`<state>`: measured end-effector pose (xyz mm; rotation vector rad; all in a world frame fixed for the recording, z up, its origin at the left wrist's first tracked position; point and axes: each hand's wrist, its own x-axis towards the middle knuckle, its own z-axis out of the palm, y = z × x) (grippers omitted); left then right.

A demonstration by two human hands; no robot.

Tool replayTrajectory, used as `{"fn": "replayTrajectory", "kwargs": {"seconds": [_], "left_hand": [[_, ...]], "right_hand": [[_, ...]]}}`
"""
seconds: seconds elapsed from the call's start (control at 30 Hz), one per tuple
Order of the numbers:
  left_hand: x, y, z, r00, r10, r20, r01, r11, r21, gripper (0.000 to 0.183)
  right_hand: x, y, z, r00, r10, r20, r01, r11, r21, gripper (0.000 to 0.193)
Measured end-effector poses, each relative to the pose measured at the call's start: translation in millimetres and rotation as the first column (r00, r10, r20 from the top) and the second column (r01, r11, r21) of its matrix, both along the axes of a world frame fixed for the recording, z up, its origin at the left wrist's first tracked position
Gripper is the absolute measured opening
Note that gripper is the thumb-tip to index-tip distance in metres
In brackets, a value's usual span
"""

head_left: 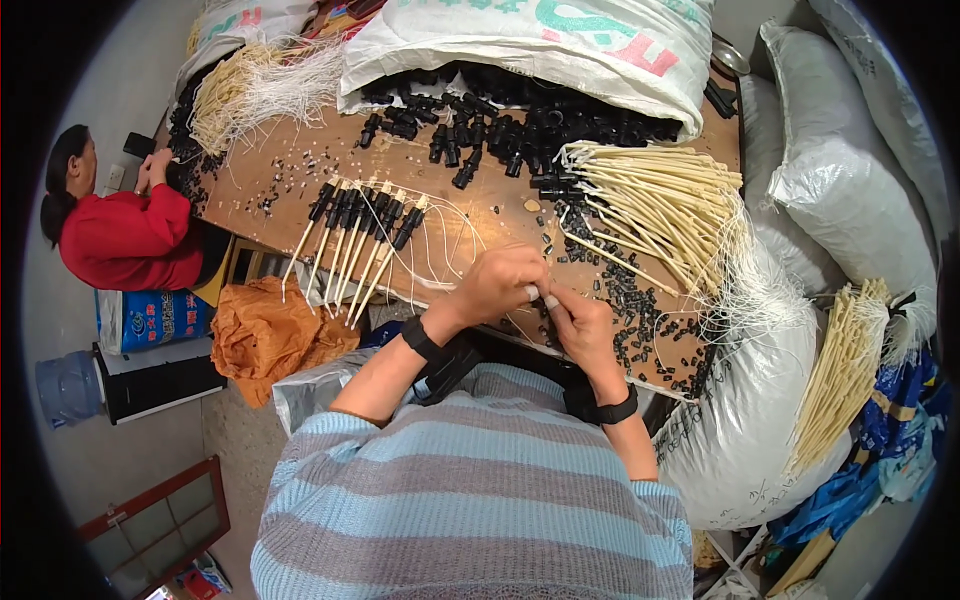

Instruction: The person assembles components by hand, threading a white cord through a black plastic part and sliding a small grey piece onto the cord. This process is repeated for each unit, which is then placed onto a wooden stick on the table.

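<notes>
My left hand (500,282) and my right hand (585,328) meet fingertip to fingertip above the table's front edge. Both are closed in a pinch, and whatever they hold is too small or hidden to make out. A thin white cord (428,284) runs close to my left hand. Left of it lies a row of cream sticks (345,262) with black plastic sleeves (376,212) at their upper ends. Small black plastic pieces (625,325) are scattered just beyond and right of my right hand. A thick bundle of cream sticks (660,200) with white cords lies farther right.
A white woven sack (520,35) at the back spills black plastic connectors (470,130) onto the brown table (270,190). Stuffed sacks (840,130) crowd the right, with another stick bundle (840,370). A person in red (130,235) works at the left. An orange bag (285,335) lies below.
</notes>
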<state>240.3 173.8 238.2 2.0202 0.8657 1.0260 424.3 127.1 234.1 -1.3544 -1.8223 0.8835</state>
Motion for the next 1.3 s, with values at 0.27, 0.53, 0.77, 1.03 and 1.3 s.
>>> {"fn": "replayTrajectory", "kwargs": {"seconds": [0.27, 0.53, 0.77, 1.03, 1.3], "left_hand": [[10, 71, -47, 0.933, 0.236, -0.273, -0.21, 0.97, 0.119, 0.022], [21, 26, -20, 0.967, 0.129, 0.218, 0.011, 0.838, -0.545, 0.017], [35, -2, -9, 0.973, 0.224, 0.061, -0.214, 0.968, -0.133, 0.022], [32, -2, -14, 0.955, 0.296, 0.009, -0.273, 0.892, -0.36, 0.019], [25, -1, -10, 0.941, 0.282, -0.187, -0.321, 0.919, -0.229, 0.027]], "right_hand": [[14, 0, -19, 0.956, -0.285, -0.069, 0.272, 0.951, -0.147, 0.014], [16, 11, -17, 0.902, -0.412, -0.129, 0.331, 0.852, -0.407, 0.015], [3, 13, -7, 0.63, -0.391, -0.671, -0.046, 0.844, -0.535, 0.01], [-3, 8, -7, 0.834, -0.372, -0.407, 0.188, 0.886, -0.423, 0.01], [9, 6, -17, 0.798, -0.34, -0.498, 0.135, 0.906, -0.402, 0.014]]}}
